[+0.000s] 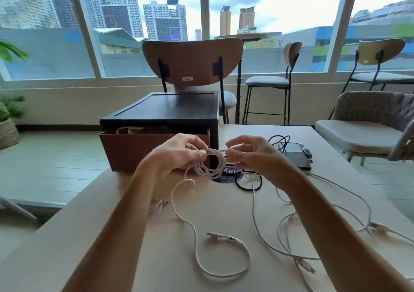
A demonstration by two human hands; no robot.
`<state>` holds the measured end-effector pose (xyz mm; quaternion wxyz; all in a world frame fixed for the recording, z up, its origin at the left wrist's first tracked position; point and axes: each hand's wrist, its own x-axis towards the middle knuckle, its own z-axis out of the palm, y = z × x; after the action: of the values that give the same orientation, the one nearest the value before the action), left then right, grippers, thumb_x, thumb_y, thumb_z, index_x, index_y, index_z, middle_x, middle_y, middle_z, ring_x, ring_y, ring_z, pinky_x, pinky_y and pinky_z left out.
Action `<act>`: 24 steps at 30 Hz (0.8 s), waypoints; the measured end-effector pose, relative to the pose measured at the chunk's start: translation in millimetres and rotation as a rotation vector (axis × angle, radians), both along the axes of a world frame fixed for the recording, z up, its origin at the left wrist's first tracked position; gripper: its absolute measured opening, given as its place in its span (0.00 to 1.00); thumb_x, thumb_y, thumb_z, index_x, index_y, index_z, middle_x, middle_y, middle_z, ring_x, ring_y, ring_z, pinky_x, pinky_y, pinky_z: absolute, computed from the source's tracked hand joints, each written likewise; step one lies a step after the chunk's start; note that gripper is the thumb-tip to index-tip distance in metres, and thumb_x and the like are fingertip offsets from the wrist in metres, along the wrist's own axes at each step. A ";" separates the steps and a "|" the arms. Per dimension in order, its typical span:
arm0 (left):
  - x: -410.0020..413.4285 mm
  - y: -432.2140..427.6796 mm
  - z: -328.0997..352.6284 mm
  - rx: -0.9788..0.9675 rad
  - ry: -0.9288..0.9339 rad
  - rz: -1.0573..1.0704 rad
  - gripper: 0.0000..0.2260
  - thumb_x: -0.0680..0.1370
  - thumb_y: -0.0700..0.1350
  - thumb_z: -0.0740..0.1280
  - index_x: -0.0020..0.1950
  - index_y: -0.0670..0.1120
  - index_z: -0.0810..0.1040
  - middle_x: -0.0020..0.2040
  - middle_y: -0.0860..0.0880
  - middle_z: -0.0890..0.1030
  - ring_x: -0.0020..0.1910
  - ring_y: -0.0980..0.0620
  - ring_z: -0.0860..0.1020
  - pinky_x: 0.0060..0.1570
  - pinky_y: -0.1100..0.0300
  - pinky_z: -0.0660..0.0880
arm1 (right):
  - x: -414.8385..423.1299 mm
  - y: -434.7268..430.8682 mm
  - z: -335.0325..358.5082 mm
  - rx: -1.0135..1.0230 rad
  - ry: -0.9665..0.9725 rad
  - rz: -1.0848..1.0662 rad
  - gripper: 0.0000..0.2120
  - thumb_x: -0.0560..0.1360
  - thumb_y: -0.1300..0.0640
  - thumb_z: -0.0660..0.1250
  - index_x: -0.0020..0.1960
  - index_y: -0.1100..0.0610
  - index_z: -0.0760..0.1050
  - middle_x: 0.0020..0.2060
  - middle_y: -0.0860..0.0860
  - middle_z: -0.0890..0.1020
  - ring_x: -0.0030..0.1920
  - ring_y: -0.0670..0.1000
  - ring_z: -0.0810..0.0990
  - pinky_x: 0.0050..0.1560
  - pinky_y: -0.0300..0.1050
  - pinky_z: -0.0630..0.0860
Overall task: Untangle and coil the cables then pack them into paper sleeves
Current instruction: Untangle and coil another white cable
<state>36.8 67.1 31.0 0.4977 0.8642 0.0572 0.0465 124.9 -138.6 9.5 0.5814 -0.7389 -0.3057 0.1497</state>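
- Brown drawer (134,150), standing open out of a black box (161,112), sits just beyond my left fingers; tan paper pieces (132,131) show over its rim, though I cannot tell whether they are the sleeves.
- My left hand (177,155) is raised above the table (100,235), with its fingers curled round one side of the white coil (209,167) and gripping the loops together.
- The coil hangs between my two hands, a few loops deep. Its loose tail (195,235) drops below my left fingers and curls across the table towards me.
- My right hand (253,155) pinches the cord at the coil's top edge between thumb and forefinger; the other fingers are loosely bent.
- A black cable (248,185) lies on the table just under my right fingers, beside a blue round sticker (228,175).
- A dark phone (295,155) rests beyond my right fingers, further right.
- More white cables (289,224) lie tangled under my right forearm.
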 end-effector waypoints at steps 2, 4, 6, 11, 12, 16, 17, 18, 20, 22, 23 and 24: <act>-21.1 22.9 -0.2 0.008 0.005 0.059 0.05 0.79 0.39 0.70 0.54 0.41 0.81 0.40 0.44 0.79 0.32 0.55 0.73 0.34 0.62 0.72 | -12.5 14.8 -2.9 0.001 0.004 0.024 0.12 0.78 0.60 0.70 0.61 0.59 0.77 0.49 0.56 0.85 0.51 0.52 0.85 0.52 0.43 0.82; -39.1 43.7 -3.1 0.063 0.015 0.122 0.05 0.79 0.40 0.70 0.53 0.43 0.82 0.40 0.46 0.81 0.34 0.56 0.75 0.36 0.61 0.72 | -21.2 29.3 -7.4 -0.043 -0.047 0.044 0.11 0.78 0.59 0.70 0.60 0.58 0.78 0.49 0.55 0.85 0.50 0.52 0.85 0.50 0.42 0.82; -59.6 63.7 -10.0 0.081 0.016 0.201 0.04 0.78 0.41 0.71 0.52 0.44 0.82 0.41 0.46 0.82 0.38 0.53 0.76 0.38 0.60 0.71 | -30.9 48.4 -13.0 -0.098 -0.137 0.057 0.09 0.77 0.58 0.71 0.58 0.56 0.80 0.48 0.54 0.85 0.50 0.51 0.84 0.50 0.44 0.81; -90.8 91.2 -35.3 -0.007 0.083 0.344 0.04 0.79 0.40 0.70 0.52 0.43 0.82 0.44 0.43 0.80 0.40 0.50 0.74 0.38 0.60 0.70 | -51.9 93.0 -37.3 -0.236 -0.443 0.014 0.05 0.75 0.58 0.73 0.51 0.54 0.84 0.46 0.49 0.86 0.48 0.46 0.83 0.52 0.42 0.81; -93.7 92.6 -40.7 -0.028 0.108 0.366 0.04 0.79 0.39 0.69 0.52 0.42 0.82 0.43 0.43 0.80 0.40 0.51 0.74 0.37 0.60 0.70 | -55.5 99.5 -43.5 -0.261 -0.500 0.003 0.05 0.74 0.59 0.72 0.49 0.54 0.84 0.46 0.49 0.86 0.48 0.47 0.83 0.52 0.43 0.81; -97.7 92.6 -67.3 -0.041 0.154 0.432 0.02 0.79 0.39 0.70 0.50 0.41 0.80 0.42 0.43 0.79 0.37 0.52 0.75 0.35 0.62 0.72 | -69.9 115.9 -65.6 -0.413 -0.585 0.000 0.07 0.73 0.58 0.67 0.47 0.52 0.84 0.44 0.50 0.86 0.48 0.54 0.83 0.52 0.51 0.78; -97.4 91.7 -73.9 -0.008 0.151 0.439 0.01 0.79 0.39 0.70 0.47 0.42 0.80 0.41 0.44 0.79 0.35 0.53 0.74 0.34 0.63 0.72 | -72.3 117.6 -69.5 -0.440 -0.586 -0.003 0.07 0.74 0.58 0.67 0.47 0.52 0.84 0.45 0.50 0.86 0.49 0.54 0.83 0.55 0.52 0.77; -95.8 90.7 -80.5 0.038 0.137 0.445 0.03 0.79 0.39 0.69 0.45 0.44 0.79 0.40 0.45 0.78 0.33 0.53 0.74 0.32 0.64 0.71 | -73.5 117.9 -72.6 -0.454 -0.587 -0.008 0.07 0.74 0.57 0.67 0.46 0.51 0.84 0.46 0.49 0.86 0.50 0.53 0.83 0.58 0.52 0.76; -93.4 90.0 -89.7 0.102 0.089 0.479 0.04 0.79 0.40 0.70 0.44 0.45 0.79 0.40 0.46 0.79 0.33 0.54 0.74 0.32 0.64 0.70 | -74.4 116.9 -75.3 -0.474 -0.591 -0.017 0.07 0.75 0.56 0.67 0.46 0.49 0.84 0.46 0.47 0.87 0.50 0.51 0.83 0.60 0.51 0.74; -92.7 90.5 -93.7 0.096 0.051 0.502 0.02 0.78 0.41 0.71 0.48 0.45 0.80 0.43 0.46 0.80 0.38 0.53 0.76 0.35 0.62 0.71 | -73.9 114.9 -74.5 -0.493 -0.587 -0.005 0.07 0.75 0.55 0.67 0.46 0.49 0.84 0.47 0.48 0.87 0.51 0.51 0.83 0.57 0.48 0.76; -92.9 90.4 -94.1 0.090 0.042 0.501 0.03 0.78 0.42 0.72 0.49 0.44 0.80 0.44 0.46 0.81 0.41 0.52 0.77 0.36 0.62 0.71 | -73.6 113.8 -73.3 -0.493 -0.581 0.003 0.07 0.74 0.55 0.67 0.47 0.49 0.84 0.48 0.49 0.87 0.51 0.51 0.83 0.56 0.47 0.77; -92.9 90.8 -94.0 0.086 0.040 0.493 0.04 0.78 0.42 0.72 0.50 0.44 0.81 0.45 0.46 0.81 0.43 0.52 0.78 0.38 0.62 0.72 | -72.0 114.1 -73.0 -0.481 -0.569 0.006 0.07 0.74 0.55 0.68 0.47 0.50 0.84 0.47 0.49 0.86 0.51 0.51 0.83 0.54 0.46 0.78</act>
<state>-56.1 157.9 -63.0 0.4329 0.8453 0.2742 0.1516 52.9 -24.6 -63.5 0.2823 -0.8657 -0.4133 0.0076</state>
